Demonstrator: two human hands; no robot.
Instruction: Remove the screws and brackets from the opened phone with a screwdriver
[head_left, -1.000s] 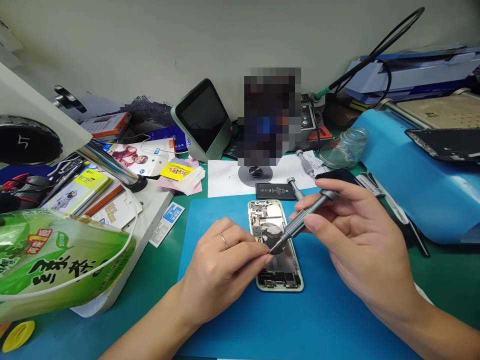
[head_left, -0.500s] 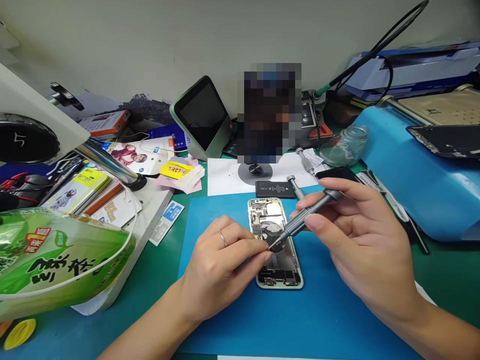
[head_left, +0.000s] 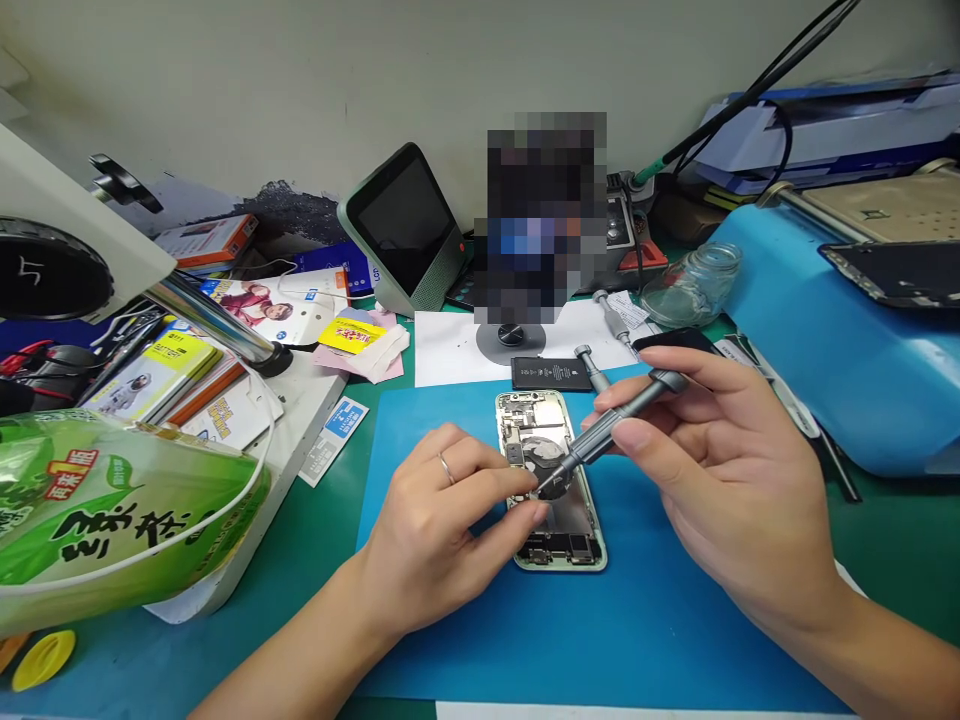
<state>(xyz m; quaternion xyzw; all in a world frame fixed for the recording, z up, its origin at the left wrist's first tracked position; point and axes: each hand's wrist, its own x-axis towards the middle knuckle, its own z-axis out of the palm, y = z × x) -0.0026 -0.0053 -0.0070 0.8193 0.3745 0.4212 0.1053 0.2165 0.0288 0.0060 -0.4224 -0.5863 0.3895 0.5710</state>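
Observation:
My right hand [head_left: 720,470] is closed around a grey screwdriver [head_left: 604,432], slanted down to the left. Its thin tip points at the fingertips of my left hand [head_left: 450,510], which wears a ring. The left thumb and forefinger stand slightly apart on either side of the tip. I cannot make out any small part there. Beneath both hands lies an opened phone [head_left: 577,545] with a pale green frame, its inner boards showing and its screen off. My left fingers cover part of its left edge.
A blue mat [head_left: 465,640] lies under the phone. Behind it are a black battery [head_left: 551,374] and two more screwdrivers, one [head_left: 615,318] by a glass jar [head_left: 694,285]. A green drink packet [head_left: 135,510] and a microscope stand [head_left: 217,325] are at left; a loose screen [head_left: 900,275] lies at right.
My left thumb and forefinger have parted from their pinch at the screwdriver's tip. The screwdriver is still in my right hand, almost in the same place. The view has shifted slightly.

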